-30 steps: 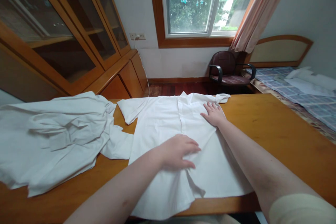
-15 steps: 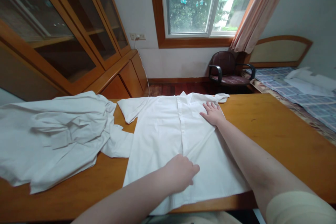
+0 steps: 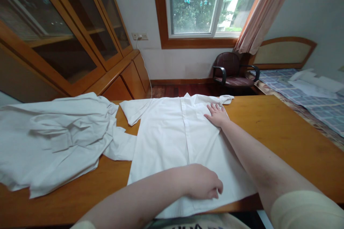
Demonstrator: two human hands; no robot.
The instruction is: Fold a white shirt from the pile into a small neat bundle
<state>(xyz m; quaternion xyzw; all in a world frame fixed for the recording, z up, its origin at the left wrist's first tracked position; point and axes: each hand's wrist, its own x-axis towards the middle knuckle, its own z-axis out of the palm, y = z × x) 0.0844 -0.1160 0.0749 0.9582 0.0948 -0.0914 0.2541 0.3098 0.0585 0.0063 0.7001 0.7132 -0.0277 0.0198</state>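
A white short-sleeved button-up shirt (image 3: pixel 161 143) lies front side up on the wooden table, its collar at the far edge and its hem near me. My right hand (image 3: pixel 217 115) is open, fingers spread flat on the shirt's upper right, close to the bunched right sleeve. Lower down, my left hand (image 3: pixel 203 182) reaches across the shirt above the right part of the hem. Its fingers are bent loosely with small gaps between them, and I see no cloth gripped in them. Part of the shirt's lower front is hidden under my left forearm.
A second white garment (image 3: pixel 72 136) lies rumpled on the left of the wooden table (image 3: pixel 271 136). Beyond are a glass-doored cabinet (image 3: pixel 83 75), a dark red armchair (image 3: pixel 231 69) and a bed (image 3: pixel 303 82). A white cable (image 3: pixel 145 62) hangs from the wall socket.
My left hand has moved right and slightly toward me, from the button line to the lower right of the shirt. The creases around the button line look smoother. My right hand stays in place.
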